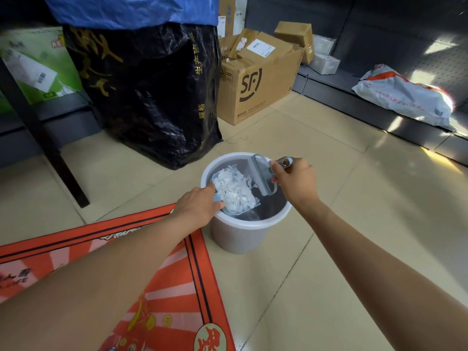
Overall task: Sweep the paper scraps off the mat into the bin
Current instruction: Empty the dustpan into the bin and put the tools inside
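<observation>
The left hand (196, 205) grips a small dustpan (229, 206) heaped with paper scraps (234, 190) over the open bin (243, 224), which stands on the floor beside the mat's (177, 287) corner. The right hand (295, 182) holds a hand brush (263, 173) against the pile. This looks like the emptying step; next, tilt the pan and brush the scraps down inside the rim.

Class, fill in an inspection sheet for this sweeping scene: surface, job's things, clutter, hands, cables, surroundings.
Surface: tiled floor; red mat at lower left.
Job's things: paper scraps heaped in dustpan over bin; brush at the heap.
Clutter: nothing seen on the visible mat.
Hands: left hand grips dustpan; right hand grips brush.
Cables: nothing seen.
Surroundings: black sack, SF cardboard box, grey parcel bag on shelf.
</observation>
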